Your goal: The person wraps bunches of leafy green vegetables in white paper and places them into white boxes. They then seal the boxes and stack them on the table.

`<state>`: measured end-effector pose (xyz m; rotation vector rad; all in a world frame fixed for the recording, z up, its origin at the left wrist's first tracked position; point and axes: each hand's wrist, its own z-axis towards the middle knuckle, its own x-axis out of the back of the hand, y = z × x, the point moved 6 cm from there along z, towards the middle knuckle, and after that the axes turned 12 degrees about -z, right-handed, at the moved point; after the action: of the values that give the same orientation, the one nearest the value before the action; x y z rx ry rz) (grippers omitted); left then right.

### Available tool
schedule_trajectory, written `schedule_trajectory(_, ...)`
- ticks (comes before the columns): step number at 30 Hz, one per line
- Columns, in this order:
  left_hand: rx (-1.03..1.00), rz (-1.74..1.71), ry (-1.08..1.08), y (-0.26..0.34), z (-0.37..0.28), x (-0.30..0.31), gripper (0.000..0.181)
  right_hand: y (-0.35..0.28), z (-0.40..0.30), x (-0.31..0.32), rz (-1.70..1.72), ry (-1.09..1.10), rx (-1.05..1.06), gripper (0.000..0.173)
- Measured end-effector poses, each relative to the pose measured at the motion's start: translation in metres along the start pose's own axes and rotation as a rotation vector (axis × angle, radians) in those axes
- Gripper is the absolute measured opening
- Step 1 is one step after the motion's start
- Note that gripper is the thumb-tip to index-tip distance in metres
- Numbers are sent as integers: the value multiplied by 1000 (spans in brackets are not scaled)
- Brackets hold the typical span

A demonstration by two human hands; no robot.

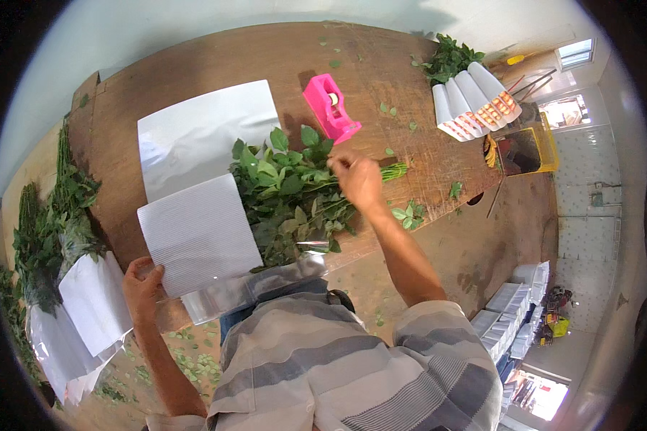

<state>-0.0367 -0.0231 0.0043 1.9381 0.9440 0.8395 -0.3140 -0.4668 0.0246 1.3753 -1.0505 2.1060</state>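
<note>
My left hand (143, 285) grips the lower left corner of a white corrugated paper wrap (200, 235). A leafy bunch (286, 199) of green stems lies on the table, its foliage reaching out from the wrap's right edge. Any flower heads are hidden under the paper. Clear plastic film (248, 291) shows along the table's front edge, beneath the wrap. Over the stems, my right hand (358, 180) has its fingers curled together; whether something thin is pinched in them cannot be made out. Bare stem ends (393, 171) stick out to its right.
A pink tape dispenser (331, 110) stands beyond the bunch. White sheets (205, 126) lie behind the wrap on the wooden table (194, 59). Several wrapped bunches (472, 102) rest at the far right, near a yellow crate (542, 145). More wrapped bunches (94, 301) stand at left.
</note>
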Motion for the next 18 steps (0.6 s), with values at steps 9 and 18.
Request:
schedule_trajectory(9,15,-37,9,-1,6,0,50,144,146,-85,-84,-340,-292,52)
schedule_trajectory(18,106,24,-10,-19,16,13,65,163,167,-114,-87,-437,-172,46)
